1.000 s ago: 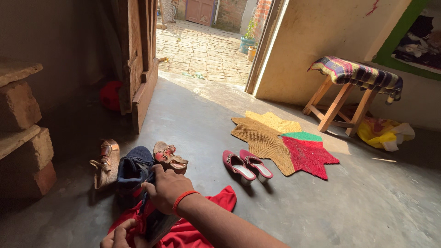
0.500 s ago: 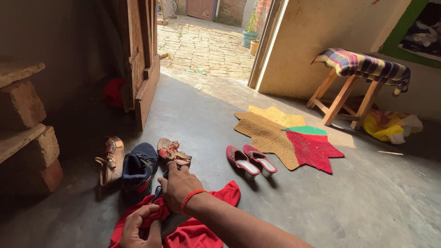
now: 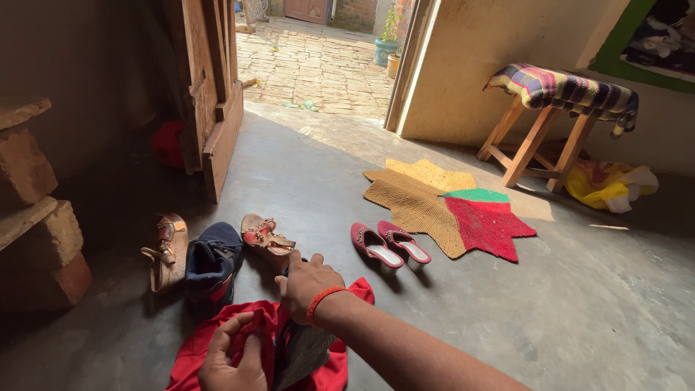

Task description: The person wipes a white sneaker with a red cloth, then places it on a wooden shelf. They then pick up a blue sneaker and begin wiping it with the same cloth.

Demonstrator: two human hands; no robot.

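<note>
Fingers [image 3: 250, 346] of my left hand [image 3: 233, 360] bunch the red cloth [image 3: 210, 340]; my right hand [image 3: 310, 284] clamps the dark shoe [image 3: 300, 351] on that cloth. I judge firm pinning and short rubs work best. Beyond the cloth stand a navy sneaker [image 3: 211, 264] and a sandal [image 3: 265, 238]; open floor [image 3: 521, 311] lies right of it.

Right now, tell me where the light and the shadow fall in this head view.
Head view: sun floods through the doorway onto the star-shaped mat; the left side by the bricks lies in deep shadow; the hands and red cloth are dim but sharp.
</note>
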